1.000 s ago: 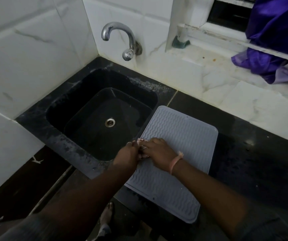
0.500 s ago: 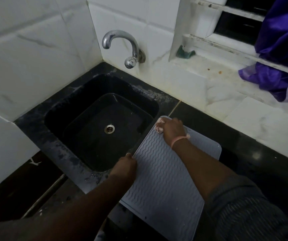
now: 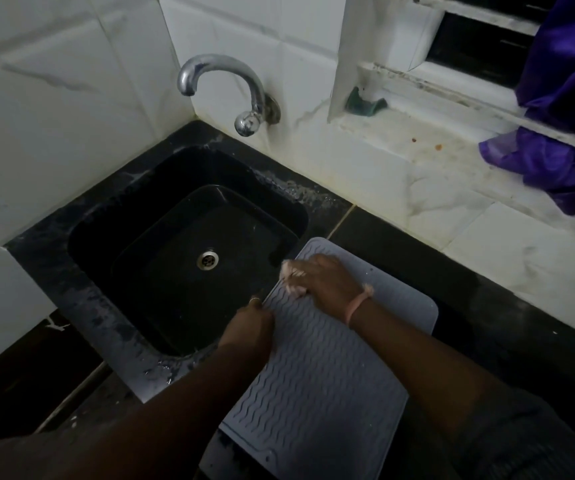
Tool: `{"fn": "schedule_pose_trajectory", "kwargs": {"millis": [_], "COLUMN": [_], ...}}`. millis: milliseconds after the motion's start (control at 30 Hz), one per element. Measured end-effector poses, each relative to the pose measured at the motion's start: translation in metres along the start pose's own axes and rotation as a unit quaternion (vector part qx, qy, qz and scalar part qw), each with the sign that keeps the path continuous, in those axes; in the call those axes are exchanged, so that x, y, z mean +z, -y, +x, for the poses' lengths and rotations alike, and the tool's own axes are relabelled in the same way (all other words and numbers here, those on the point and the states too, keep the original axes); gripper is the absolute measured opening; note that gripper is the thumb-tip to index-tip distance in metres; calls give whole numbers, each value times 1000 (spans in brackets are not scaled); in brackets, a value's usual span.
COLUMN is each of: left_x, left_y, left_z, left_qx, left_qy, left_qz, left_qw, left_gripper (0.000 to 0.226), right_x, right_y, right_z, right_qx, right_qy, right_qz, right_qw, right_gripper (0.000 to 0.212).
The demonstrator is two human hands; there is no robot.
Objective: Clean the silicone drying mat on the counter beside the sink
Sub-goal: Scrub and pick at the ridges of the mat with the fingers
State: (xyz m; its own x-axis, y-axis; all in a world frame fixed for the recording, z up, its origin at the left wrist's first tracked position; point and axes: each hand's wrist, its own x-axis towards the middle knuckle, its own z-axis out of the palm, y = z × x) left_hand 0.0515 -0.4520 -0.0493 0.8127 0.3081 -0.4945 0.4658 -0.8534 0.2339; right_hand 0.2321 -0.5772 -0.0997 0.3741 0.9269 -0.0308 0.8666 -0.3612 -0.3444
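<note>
One grey mat [image 3: 327, 368] with wavy ribs lies on the black counter [image 3: 508, 341] just right of the sink [image 3: 182, 258], its left edge along the sink's rim and its near end hanging past the counter's front edge. No brand, label or writing is legible on any surface. Two hands are on the mat: the left hand [image 3: 249, 327] pinches the mat's left edge, fingers curled over it, with one ring on a finger; the right hand [image 3: 324, 277] is clamped on one pale cloth [image 3: 291, 273] pressed to the mat's far left corner, with one pink band at its wrist. One drain sits in the sink's floor, and one chrome tap [image 3: 230, 88] projects from the tiled wall above it. One dark green sponge [image 3: 365, 103] rests on the sill, and one purple fabric [image 3: 556, 133] hangs over the sill at far right. Bare counter shows right of the mat and behind it up to the wall.
</note>
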Motion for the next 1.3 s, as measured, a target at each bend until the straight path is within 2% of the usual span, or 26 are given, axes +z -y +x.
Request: {"fn": "schedule_pose_trajectory", "kwargs": {"millis": [67, 133, 200, 267, 333, 367, 433, 500, 533, 600, 667, 800, 833, 933, 1000, 1067, 1133, 1167, 1233, 1300], "left_x": [-1, 0, 0, -1, -2, -1, 0, 0, 0, 1, -1, -4, -5, -6, -6, -5, -7, -8, -7, -5], "left_y": [0, -1, -3, -5, -4, -3, -3, -5, -6, -7, -6, -5, -4, -2, -2, -3, -4, -5, -6, -7], "left_z": [3, 3, 1, 0, 1, 2, 4, 6, 7, 10, 13, 12, 11, 8, 5, 5, 5, 4, 5, 5], "left_qx": [-4, -7, -9, -14, -13, -16, -23, -21, -20, -23, -25, -27, -25, -26, -27, -26, -25, -25, -26, -28], "left_qy": [14, 18, 22, 23, 9, 10, 13, 11, 10, 16, 25, 38, 31, 27, 23, 18, 12, 9, 5, 2], "left_qz": [-1, -1, 6, 0, -9, -11, -12, 0, 6, 8, 6, -3, -5, -16, -19, -23, -23, -19, -5, 6], "left_qw": [1000, 1000, 1000, 1000, 1000, 1000, 1000, 1000, 1000, 1000, 999, 999, 999, 999, 999, 999, 999, 999, 1000, 1000], "left_gripper": [32, 34, 36, 36, 32, 30, 26, 27, 28, 31, 30, 33, 35, 34, 33, 31, 23, 21, 25, 31], "right_x": [-22, -37, -44, -51, -51, -48, -37, -19, -11, -2, -1, -4, -10, -32, -43, -50, -54, -49, -24, 5], "right_y": [-22, -41, -50, -49, -48, -43, -21, 5, 13, 15, 0, -30, -33, -40, -41, -33, -6, 11, 45, 61], "right_z": [10, 21, 32, 35, 36, 34, 21, 2, -5, -11, -5, 15, 20, 35, 38, 33, 23, 16, 2, -9], "right_qx": [47, 109, 205, 231, 181, 146, 42, -29, -36, -22, 10, 138, 161, 245, 255, 218, 114, 64, 10, 36], "right_qy": [-39, -50, -53, -118, -189, -194, -145, -46, -14, -2, 20, -8, -20, -71, -112, -178, -188, -158, -58, -11], "right_qz": [36, -30, -61, -89, -38, 1, 47, 31, 5, -26, -38, 19, 14, 17, 41, 121, 169, 187, 119, 26], "right_qw": [997, 992, 975, 962, 964, 970, 987, 998, 999, 999, 999, 990, 987, 967, 960, 952, 961, 967, 991, 999], "right_gripper": [35, 42, 35, 36, 45, 50, 51, 54, 59, 65, 57, 71, 68, 39, 39, 47, 47, 44, 38, 48]}}
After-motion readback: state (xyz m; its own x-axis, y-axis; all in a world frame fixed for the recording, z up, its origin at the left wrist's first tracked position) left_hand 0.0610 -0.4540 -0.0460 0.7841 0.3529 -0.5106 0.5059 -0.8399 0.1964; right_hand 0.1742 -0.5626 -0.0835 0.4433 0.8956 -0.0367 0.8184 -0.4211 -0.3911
